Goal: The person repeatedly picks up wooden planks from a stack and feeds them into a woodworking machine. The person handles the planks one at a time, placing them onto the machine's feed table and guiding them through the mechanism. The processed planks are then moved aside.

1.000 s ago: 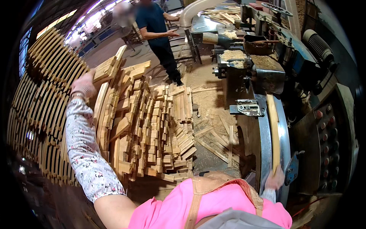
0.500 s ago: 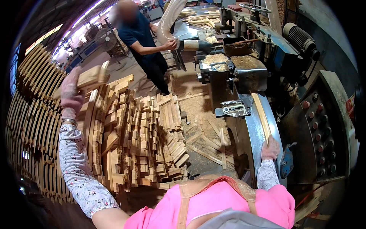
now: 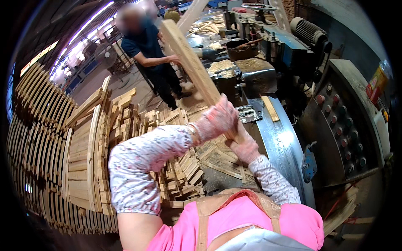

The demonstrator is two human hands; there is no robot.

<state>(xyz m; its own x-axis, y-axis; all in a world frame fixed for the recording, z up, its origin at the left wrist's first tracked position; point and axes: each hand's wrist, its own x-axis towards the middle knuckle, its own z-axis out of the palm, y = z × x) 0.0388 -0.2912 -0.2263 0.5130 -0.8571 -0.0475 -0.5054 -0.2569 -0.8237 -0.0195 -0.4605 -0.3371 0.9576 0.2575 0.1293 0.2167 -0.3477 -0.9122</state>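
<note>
Both gloved hands grip one long, pale curved wooden slat (image 3: 188, 58) at its near end: left hand (image 3: 215, 119) above, right hand (image 3: 244, 146) below, raised slantwise (prob. for control w/ two hands). Beyond: curved steel machine bed (image 3: 284, 146), stacked curved slats (image 3: 83, 154), person in dark shirt (image 3: 146, 46).

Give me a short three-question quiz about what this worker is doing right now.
1. True or false: both hands grip the same wooden plank.
2. Which hand sits higher on it? A) left hand B) right hand
3. Fill in: the stacked wood pile lies to the person's ____.

Key: 1 true; 2 A; 3 left.
</note>
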